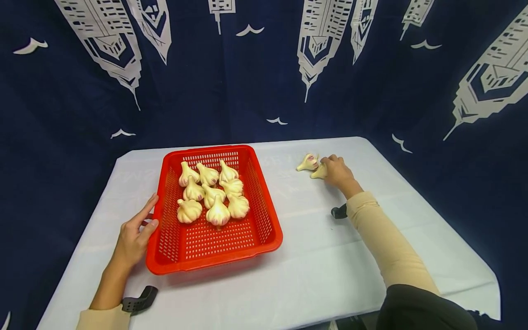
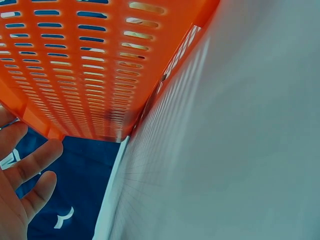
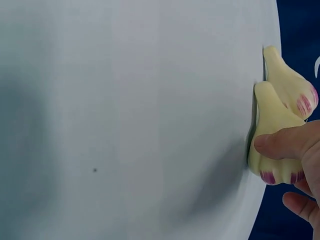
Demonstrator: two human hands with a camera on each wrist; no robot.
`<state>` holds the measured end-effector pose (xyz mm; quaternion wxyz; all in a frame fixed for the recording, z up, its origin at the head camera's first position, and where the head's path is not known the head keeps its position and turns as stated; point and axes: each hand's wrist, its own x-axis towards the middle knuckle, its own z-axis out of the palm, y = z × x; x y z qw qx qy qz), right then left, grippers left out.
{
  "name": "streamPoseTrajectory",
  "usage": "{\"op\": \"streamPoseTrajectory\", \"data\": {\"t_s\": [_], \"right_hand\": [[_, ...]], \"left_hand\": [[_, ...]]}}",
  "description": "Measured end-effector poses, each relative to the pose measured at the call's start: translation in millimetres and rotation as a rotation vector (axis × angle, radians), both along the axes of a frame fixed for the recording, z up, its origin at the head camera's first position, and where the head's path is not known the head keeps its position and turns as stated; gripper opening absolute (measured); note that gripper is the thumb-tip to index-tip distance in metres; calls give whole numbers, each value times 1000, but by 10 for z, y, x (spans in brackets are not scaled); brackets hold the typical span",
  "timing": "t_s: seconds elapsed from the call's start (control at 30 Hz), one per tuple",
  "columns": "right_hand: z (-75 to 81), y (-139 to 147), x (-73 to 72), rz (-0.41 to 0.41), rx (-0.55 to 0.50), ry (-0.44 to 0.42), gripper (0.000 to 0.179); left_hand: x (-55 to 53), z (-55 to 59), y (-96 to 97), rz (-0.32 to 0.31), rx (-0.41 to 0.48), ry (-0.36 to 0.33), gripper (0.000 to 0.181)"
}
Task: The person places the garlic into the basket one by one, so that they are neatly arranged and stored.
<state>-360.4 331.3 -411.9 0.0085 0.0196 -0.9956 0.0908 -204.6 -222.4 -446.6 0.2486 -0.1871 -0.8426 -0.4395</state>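
Note:
At the back right of the table my right hand (image 1: 338, 173) grips a garlic bulb (image 1: 319, 171). In the right wrist view the thumb (image 3: 270, 145) lies across that bulb, whose base shows purple streaks. A second garlic bulb (image 1: 308, 162) lies right beside it on the white cloth. My left hand (image 1: 134, 236) is at the left side of a red plastic basket (image 1: 264, 206), its fingertips touching the rim and the fingers spread. Inside the basket, several garlic bulbs (image 1: 217, 212) sit in loose rows toward the back and middle.
A white cloth (image 1: 313, 256) covers the table under the basket. Behind the table hangs a dark blue curtain (image 1: 247, 87) with white building prints. A black strap (image 1: 140, 300) is at the left wrist, and another black piece (image 1: 339, 211) is by the right wrist.

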Motion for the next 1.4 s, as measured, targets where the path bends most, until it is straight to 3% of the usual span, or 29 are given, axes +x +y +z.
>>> {"op": "streamPoseTrajectory", "data": {"t_s": [0.27,0.63,0.97,1.2,1.4], "right_hand": [[11,57,13,-7,-37,-1,65],[61,106,88,15,-177,80,60],[164,-38,183,10,-254,140,54],[229,-171,276,68,-374,218,52],[278,-273,308,80,-489,213,50]], "left_hand": [[5,4,22,-8,7,11,52],[-6,4,-1,4,6,4,54],[-4,-6,2,9,5,-4,54],[-2,-3,2,11,2,-4,54],[2,0,7,12,8,-1,54]]}}
